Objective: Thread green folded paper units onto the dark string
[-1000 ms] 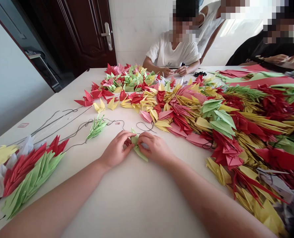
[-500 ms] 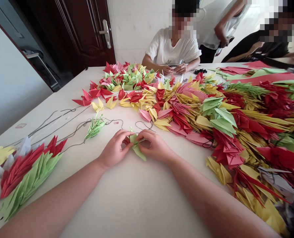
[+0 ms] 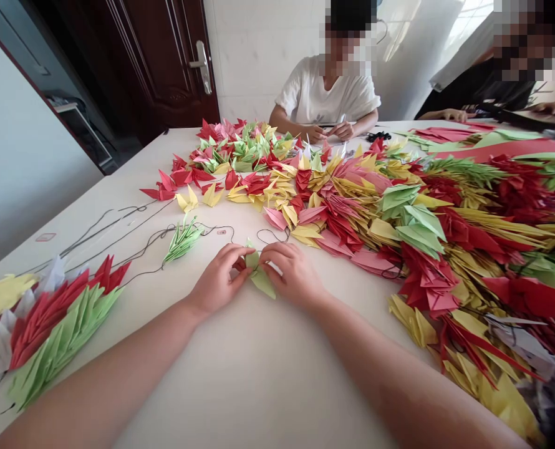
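Observation:
Between both hands is a light green folded paper crane [image 3: 263,284], low over the white table [image 3: 254,362]. My left hand [image 3: 219,279] pinches its left side between thumb and fingertips. My right hand [image 3: 297,274] is closed at its right side, fingertips bent in against the paper. Part of the crane is hidden behind my fingers. Just beyond my left hand lies a small green bunch of folded paper [image 3: 183,240] on a black cord [image 3: 144,243].
At the left lie strung rows of folded paper, including a green row [image 3: 65,343] and a red row [image 3: 53,312]. A large heap of colourful paper cranes [image 3: 352,206] spreads from the back to the right. A co-worker in white [image 3: 327,93] sits opposite; another person is at far right.
The green crane is turned slightly, and the fingers of my right hand have shifted on it. In the back right, a standing person in white has moved and leans lower.

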A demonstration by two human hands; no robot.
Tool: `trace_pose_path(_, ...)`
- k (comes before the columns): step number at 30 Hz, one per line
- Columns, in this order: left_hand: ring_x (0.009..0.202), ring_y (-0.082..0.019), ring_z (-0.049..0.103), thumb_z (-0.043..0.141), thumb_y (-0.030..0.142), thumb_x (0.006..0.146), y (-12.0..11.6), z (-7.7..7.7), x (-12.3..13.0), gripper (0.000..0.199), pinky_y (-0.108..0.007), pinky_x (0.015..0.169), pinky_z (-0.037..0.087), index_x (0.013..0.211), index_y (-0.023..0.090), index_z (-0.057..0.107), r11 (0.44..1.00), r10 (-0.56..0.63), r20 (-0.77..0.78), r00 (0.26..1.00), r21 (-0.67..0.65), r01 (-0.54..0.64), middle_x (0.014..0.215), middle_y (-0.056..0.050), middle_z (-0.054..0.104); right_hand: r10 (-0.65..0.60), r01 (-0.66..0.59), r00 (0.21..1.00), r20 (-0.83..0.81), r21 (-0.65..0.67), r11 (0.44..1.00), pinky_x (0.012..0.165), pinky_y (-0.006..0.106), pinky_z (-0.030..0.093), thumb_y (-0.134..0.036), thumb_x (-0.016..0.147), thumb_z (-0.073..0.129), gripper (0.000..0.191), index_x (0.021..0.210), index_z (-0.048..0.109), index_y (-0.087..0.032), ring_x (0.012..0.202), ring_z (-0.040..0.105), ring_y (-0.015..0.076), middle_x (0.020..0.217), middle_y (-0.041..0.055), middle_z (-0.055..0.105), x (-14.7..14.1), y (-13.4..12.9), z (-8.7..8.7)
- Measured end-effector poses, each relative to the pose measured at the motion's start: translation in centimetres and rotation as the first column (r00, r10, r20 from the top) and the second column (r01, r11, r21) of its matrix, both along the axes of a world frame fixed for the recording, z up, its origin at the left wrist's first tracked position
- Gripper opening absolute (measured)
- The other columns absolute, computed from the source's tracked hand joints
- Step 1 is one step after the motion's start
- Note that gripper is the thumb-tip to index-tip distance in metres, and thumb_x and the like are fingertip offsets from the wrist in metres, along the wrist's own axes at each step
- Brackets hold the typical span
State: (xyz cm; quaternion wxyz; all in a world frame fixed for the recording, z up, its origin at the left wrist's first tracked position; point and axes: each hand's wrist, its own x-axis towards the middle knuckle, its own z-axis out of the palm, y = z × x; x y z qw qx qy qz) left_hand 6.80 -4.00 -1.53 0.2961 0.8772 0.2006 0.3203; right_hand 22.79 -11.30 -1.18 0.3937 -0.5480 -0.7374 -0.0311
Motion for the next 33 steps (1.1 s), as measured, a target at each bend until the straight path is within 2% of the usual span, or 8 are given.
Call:
trace_pose_path(5, 0.070, -0.009, 0.054, 0.048, 0.016, 0.081, -0.1, 0.2, -0.1, 0.027, -0.027, 0.073, 0.049, 0.106, 0.022, 0.049, 0.995, 0.064, 0.031, 0.997, 0.074, -0.066, 0.095, -0.003, 0.049, -0.184, 0.267, 0.920, -0.345, 0.211, 0.940, 0.079, 0.031, 0.039, -0.015, 0.081, 0.041, 0.008, 0.081, 0.048, -0.020, 0.087, 0.049, 0.0155, 0.087, 0.0062, 0.053, 0.5, -0.2, 0.7)
trace_pose_path(10, 0.070, -0.009, 0.054, 0.048, 0.016, 0.080, 0.3, 0.2, -0.1, 0.026, -0.029, 0.075, 0.049, 0.106, 0.020, 0.049, 0.979, 0.144, 0.098, 0.985, 0.131, -0.156, 0.097, -0.005, 0.048, -0.357, 0.505, 0.635, -0.685, 0.019, 0.863, 0.071, 0.030, 0.039, -0.026, 0.081, 0.040, 0.006, 0.081, 0.043, -0.021, 0.079, 0.046, 0.0152, 0.083, 0.0044, 0.048, 1.9, 0.6, -0.4)
trace_pose_path(14, 0.069, -0.009, 0.054, 0.048, 0.017, 0.079, 1.2, 0.1, -0.4, 0.026, -0.028, 0.074, 0.050, 0.106, 0.020, 0.049, 0.954, 0.230, 0.155, 0.961, 0.160, -0.254, 0.096, -0.004, 0.047, -0.361, 0.547, 0.404, -0.841, -0.094, 0.832, 0.066, 0.027, 0.039, -0.033, 0.078, 0.042, 0.013, 0.081, 0.040, -0.021, 0.072, 0.045, 0.0123, 0.081, 0.0024, 0.046, 3.3, 1.5, -1.5)
trace_pose_path(19, 0.069, -0.009, 0.053, 0.050, 0.015, 0.077, 2.4, 0.0, -0.9, 0.025, -0.025, 0.066, 0.050, 0.102, 0.018, 0.051, 0.906, 0.370, 0.198, 0.908, 0.140, -0.400, 0.093, -0.004, 0.048, -0.313, 0.547, 0.223, -0.923, -0.147, 0.824, 0.051, 0.022, 0.036, -0.032, 0.076, 0.041, 0.012, 0.079, 0.036, -0.022, 0.055, 0.041, 0.0086, 0.069, -0.0023, 0.040, 4.3, 1.6, -0.6)
trace_pose_path(22, 0.066, -0.009, 0.052, 0.049, 0.011, 0.075, 2.6, 0.2, -1.0, 0.028, -0.024, 0.062, 0.049, 0.102, 0.017, 0.052, 0.865, 0.459, 0.212, 0.863, 0.118, -0.488, 0.091, -0.005, 0.049, -0.277, 0.569, 0.164, -0.947, -0.139, 0.811, 0.047, 0.022, 0.034, -0.029, 0.074, 0.040, 0.010, 0.077, 0.033, -0.022, 0.050, 0.039, 0.0082, 0.064, -0.0041, 0.038, 4.6, 1.4, 0.0)
trace_pose_path(25, 0.064, -0.011, 0.051, 0.045, 0.007, 0.073, 2.6, 0.4, -1.2, 0.032, -0.025, 0.058, 0.048, 0.102, 0.016, 0.053, 0.810, 0.549, 0.232, 0.803, 0.092, -0.580, 0.091, -0.006, 0.049, -0.228, 0.590, 0.181, -0.957, -0.080, 0.804, 0.046, 0.022, 0.034, -0.029, 0.074, 0.040, 0.012, 0.076, 0.030, -0.023, 0.047, 0.040, 0.0079, 0.063, -0.0055, 0.035, 5.1, 1.5, -0.2)
trace_pose_path(28, 0.081, -0.017, 0.052, 0.040, 0.003, 0.070, 2.7, 0.4, -1.4, 0.037, -0.032, 0.071, 0.047, 0.101, 0.016, 0.054, 0.766, 0.591, 0.271, 0.760, 0.107, -0.634, 0.095, -0.008, 0.049, -0.213, 0.600, 0.229, -0.950, -0.035, 0.799, 0.043, 0.022, 0.032, -0.033, 0.074, 0.039, 0.015, 0.076, 0.027, -0.024, 0.044, 0.038, 0.0068, 0.064, -0.0062, 0.033, 6.0, 1.7, -0.8)
trace_pose_path(33, 0.101, -0.024, 0.046, 0.040, 0.000, 0.066, 2.7, -0.5, -1.3, 0.043, -0.043, 0.089, 0.036, 0.102, 0.019, 0.053, 0.677, 0.683, 0.267, 0.680, 0.119, -0.726, 0.101, -0.010, 0.048, -0.220, 0.624, 0.152, -0.964, -0.079, 0.777, 0.039, 0.021, 0.028, -0.033, 0.073, 0.041, 0.017, 0.074, 0.027, -0.023, 0.041, 0.035, 0.0050, 0.066, -0.0055, 0.037, 6.7, 2.0, -1.6)
